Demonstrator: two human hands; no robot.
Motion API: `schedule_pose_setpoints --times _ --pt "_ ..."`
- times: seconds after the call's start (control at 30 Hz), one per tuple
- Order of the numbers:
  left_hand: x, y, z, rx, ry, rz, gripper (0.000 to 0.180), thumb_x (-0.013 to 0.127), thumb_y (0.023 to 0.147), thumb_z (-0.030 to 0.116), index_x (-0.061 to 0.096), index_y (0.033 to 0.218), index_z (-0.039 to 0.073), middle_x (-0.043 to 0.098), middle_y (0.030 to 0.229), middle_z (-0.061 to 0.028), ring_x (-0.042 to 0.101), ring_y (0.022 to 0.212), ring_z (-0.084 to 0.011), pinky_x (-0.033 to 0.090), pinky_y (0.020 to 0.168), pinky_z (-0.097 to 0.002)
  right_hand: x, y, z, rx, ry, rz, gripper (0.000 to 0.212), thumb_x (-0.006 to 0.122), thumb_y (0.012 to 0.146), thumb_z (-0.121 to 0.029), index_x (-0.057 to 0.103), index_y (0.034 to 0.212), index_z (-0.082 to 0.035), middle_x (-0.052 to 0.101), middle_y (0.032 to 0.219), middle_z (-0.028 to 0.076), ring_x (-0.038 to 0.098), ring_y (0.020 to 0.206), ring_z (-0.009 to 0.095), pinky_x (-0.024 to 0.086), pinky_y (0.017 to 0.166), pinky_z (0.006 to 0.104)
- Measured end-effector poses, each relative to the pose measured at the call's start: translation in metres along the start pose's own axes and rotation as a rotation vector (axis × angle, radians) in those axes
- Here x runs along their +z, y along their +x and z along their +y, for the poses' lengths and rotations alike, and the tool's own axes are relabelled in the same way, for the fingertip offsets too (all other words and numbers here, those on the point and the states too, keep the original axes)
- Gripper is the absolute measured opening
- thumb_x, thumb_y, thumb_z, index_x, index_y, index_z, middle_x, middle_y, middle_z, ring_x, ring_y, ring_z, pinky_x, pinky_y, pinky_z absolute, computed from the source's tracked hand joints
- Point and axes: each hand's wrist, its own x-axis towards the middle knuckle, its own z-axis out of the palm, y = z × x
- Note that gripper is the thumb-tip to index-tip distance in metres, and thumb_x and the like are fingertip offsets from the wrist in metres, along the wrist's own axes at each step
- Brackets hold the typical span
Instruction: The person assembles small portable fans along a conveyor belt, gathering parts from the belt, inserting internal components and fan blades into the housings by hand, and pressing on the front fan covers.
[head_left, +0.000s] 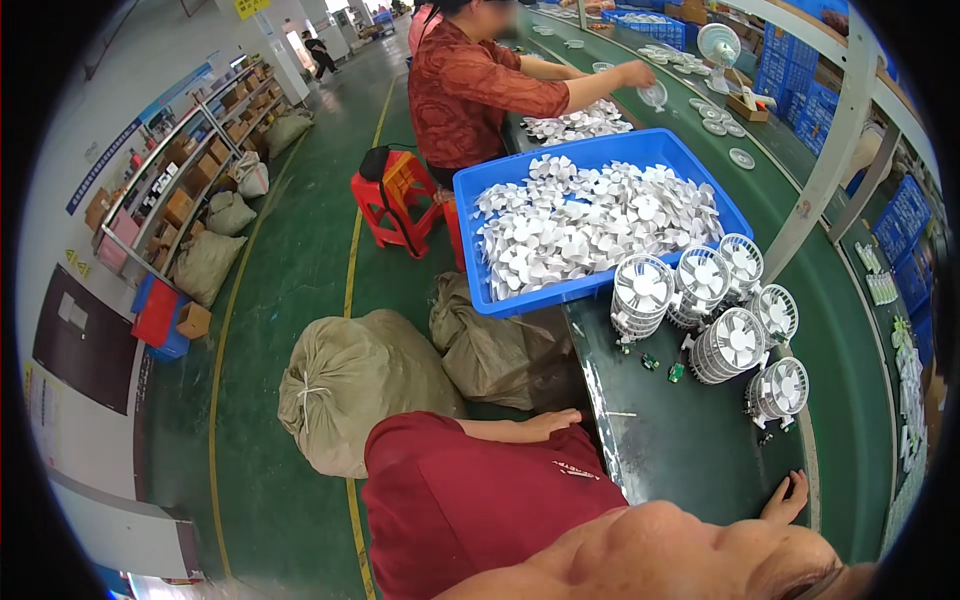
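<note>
My left hand [549, 425] rests low beside the bench's near left edge, by my red shirt, with its fingers loosely stretched out and nothing in them. At the bench's right edge lies my right hand [787, 498], empty, thumb and fingers apart. Several stacks of white round fan cages with blades stand beyond it; the nearest stack [778, 390] is closest to my right hand. Small green circuit boards [677, 373] lie beside the stacks on the dark bench [665, 445]. A big blue tray [480, 255] heaped with white fan blades [590, 220] sits farther off.
A green conveyor [845, 400] runs along the right, with a metal post [825, 150] beside it. Stuffed sacks [365, 385] stand on the floor at left. Beyond the tray, a co-worker in a patterned red top [465, 95] reaches across the belt, near a red stool [395, 205].
</note>
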Motion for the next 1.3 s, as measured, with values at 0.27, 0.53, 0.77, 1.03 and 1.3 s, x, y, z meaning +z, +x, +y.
schedule_pose_setpoints --times 0.27,0.53,0.77,1.03,1.3 --pt "-0.062 -0.021 0.095 -0.453 -0.438 -0.021 0.038 0.046 0.095 0.024 0.049 0.129 0.008 0.049 0.131 -0.0142 0.044 0.125 -0.0304 0.036 0.101 -0.0361 -0.004 0.002 -0.004 -0.012 0.008 0.014 0.020 0.058 0.089 -0.009 0.063 0.106 0.000 0.059 0.121 0.014 0.054 0.111 0.030 0.042 0.095 0.0383" --pt "-0.112 -0.007 0.127 -0.243 -0.072 -0.081 0.019 0.055 0.095 0.022 0.062 0.096 0.004 0.064 0.077 -0.0086 0.065 0.076 -0.0254 0.049 0.069 -0.0336 -0.003 0.000 0.004 0.032 0.074 0.041 0.020 0.057 0.091 -0.009 0.063 0.108 0.000 0.060 0.120 0.015 0.055 0.108 0.029 0.044 0.093 0.0375" --pt "-0.115 0.061 0.193 -0.123 -0.495 -0.184 0.015 0.056 0.093 0.018 0.061 0.095 0.004 0.062 0.077 -0.0072 0.064 0.073 -0.0170 0.048 0.064 -0.0303 -0.025 0.009 -0.049 0.142 0.539 -0.017 0.016 0.054 0.095 -0.007 0.062 0.106 0.000 0.062 0.094 0.005 0.057 0.077 0.012 0.047 0.070 0.0238" --pt "-0.034 0.142 0.214 0.363 -0.404 -0.080 0.011 0.063 0.084 0.015 0.065 0.085 0.003 0.058 0.077 -0.0070 0.060 0.066 -0.0195 0.046 0.058 -0.0317 -0.049 -0.040 -0.173 0.196 0.850 -0.539 0.010 0.062 0.082 0.003 0.064 0.092 0.000 0.059 0.077 0.002 0.058 0.071 0.008 0.047 0.063 0.0213" --pt "0.011 0.171 0.217 0.245 -0.479 -0.017 0.013 0.066 0.077 0.009 0.062 0.086 0.000 0.063 0.075 -0.0118 0.064 0.065 -0.0229 0.051 0.060 -0.0323 -0.038 -0.060 -0.182 -0.001 0.720 -0.364 0.011 0.065 0.077 0.006 0.063 0.086 0.001 0.059 0.082 0.005 0.057 0.069 0.010 0.046 0.062 0.0233"
